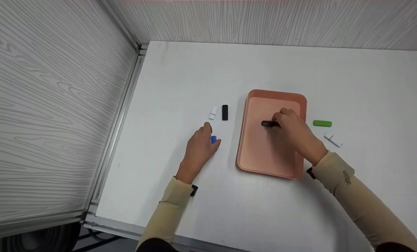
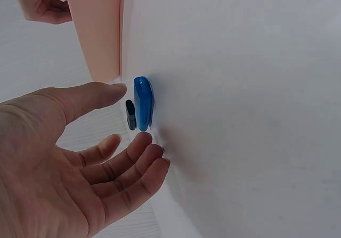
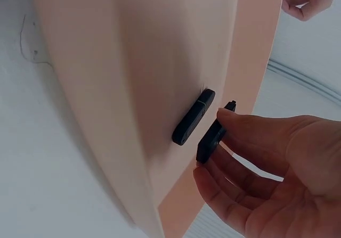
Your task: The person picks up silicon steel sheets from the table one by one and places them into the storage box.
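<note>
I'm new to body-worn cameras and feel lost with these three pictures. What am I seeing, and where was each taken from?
There is no machine: a person is working bare-handed. The widest picture comes from a camera on the head, looking down; the two closer ones come from a camera on each wrist. On the white table stands a pinkish tray, with one black stick lying in it. The right hand holds another black stick over the tray. The left hand is open close to a blue stick. Just beyond that hand lie a white stick and a third black stick; right of the tray lie a green stick and a second white stick.
</note>
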`<state>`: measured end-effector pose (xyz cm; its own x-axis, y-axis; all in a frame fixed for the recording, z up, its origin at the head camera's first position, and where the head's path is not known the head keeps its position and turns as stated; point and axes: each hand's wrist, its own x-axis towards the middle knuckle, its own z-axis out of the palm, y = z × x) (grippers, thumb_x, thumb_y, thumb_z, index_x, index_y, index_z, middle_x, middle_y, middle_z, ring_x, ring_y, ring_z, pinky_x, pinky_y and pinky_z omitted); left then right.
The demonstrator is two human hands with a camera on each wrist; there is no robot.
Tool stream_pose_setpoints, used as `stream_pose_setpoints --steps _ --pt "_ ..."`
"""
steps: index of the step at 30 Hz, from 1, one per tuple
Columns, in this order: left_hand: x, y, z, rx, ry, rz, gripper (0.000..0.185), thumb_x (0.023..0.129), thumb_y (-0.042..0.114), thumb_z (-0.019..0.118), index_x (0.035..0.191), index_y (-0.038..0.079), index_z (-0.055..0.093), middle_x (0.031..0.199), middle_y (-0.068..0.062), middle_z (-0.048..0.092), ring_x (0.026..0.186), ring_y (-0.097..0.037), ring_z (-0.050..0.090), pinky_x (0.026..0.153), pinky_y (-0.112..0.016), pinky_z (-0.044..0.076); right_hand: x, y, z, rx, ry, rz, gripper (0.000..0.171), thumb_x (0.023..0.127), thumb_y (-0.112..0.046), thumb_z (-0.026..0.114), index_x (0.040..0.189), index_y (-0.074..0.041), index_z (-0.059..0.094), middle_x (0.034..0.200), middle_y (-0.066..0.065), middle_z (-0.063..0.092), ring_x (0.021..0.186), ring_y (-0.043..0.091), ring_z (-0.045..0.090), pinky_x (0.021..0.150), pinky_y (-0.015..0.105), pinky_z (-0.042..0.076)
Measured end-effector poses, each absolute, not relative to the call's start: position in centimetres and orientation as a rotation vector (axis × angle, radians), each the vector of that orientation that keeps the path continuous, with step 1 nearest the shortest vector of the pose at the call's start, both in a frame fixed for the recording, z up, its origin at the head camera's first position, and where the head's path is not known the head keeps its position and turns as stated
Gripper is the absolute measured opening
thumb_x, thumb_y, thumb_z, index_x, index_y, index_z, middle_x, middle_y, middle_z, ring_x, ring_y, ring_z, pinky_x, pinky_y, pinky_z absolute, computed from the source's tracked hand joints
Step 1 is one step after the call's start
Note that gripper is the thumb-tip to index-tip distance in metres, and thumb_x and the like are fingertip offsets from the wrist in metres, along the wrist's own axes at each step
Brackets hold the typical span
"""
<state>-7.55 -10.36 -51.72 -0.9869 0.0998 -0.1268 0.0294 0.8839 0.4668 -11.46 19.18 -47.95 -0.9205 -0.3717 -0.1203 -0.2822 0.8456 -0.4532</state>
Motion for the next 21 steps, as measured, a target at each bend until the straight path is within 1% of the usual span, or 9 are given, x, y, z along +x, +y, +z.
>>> stream_pose_setpoints --steps 6,13,21 --pt "-7.54 -10.46 -51.81 0.102 2.907 0.707 0.032 0.097 0.022 0.076 0.112 0.001 0.056 0.094 -0.016 0.07 0.079 -0.019 0.058 0.07 -0.04 0.059 -11.63 18.97 -47.41 -0.527 2.798 -0.614 0.016 0.101 0.004 0.064 0.114 0.01 0.072 0.104 0.025 0.068 0.097 0.035 0.064 0.089 0.048 0.059" --pt "-7.49 -10.46 -51.72 0.093 2.901 0.711 0.032 0.098 0.022 0.076 0.111 0.001 0.057 0.094 -0.016 0.07 0.08 -0.021 0.06 0.071 -0.041 0.059 -11.94 18.75 -46.98 -0.573 2.805 -0.608 0.016 0.1 0.002 0.066 0.113 0.009 0.072 0.104 0.025 0.069 0.096 0.035 0.066 0.086 0.048 0.06" --pt "-7.39 -10.41 -51.61 0.072 2.871 0.714 0.032 0.099 0.023 0.075 0.113 0.0 0.058 0.097 -0.016 0.069 0.084 -0.023 0.063 0.075 -0.041 0.06 -12.2 18.26 -47.18 -0.577 2.789 -0.574 0.018 0.102 -0.001 0.065 0.115 0.009 0.073 0.102 0.025 0.069 0.093 0.034 0.065 0.089 0.048 0.061"
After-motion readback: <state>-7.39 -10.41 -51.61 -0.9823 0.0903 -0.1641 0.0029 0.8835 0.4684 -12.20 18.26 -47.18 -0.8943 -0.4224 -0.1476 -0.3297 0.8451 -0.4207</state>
